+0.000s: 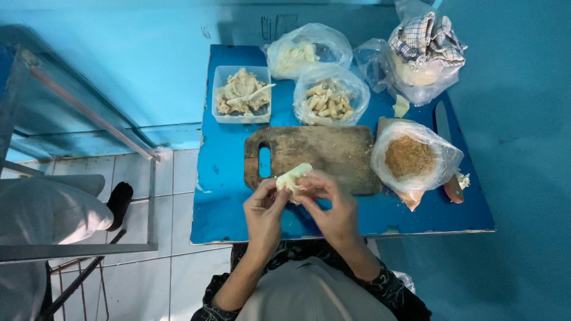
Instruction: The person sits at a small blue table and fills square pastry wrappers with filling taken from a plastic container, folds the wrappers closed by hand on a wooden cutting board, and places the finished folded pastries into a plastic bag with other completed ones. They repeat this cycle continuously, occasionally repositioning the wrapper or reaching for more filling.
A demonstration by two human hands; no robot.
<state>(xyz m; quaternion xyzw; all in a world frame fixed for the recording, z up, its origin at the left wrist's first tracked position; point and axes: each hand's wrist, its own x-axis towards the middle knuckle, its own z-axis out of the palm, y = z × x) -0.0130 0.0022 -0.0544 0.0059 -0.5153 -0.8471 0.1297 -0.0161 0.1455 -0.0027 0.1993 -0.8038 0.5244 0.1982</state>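
Fingers [279,191] of both hands are pinching a pale, soft dough-like lump [292,177] at frame centre, its long axis tilting up-right over the worn wooden board's [333,151] lower edge.

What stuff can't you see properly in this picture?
Head view:
- The pale lump: its lower part is covered by the left hand and right hand.
- The knife: its middle is hidden behind the bag of brown crumbs.
- The bowl: a checked cloth covers what is inside.
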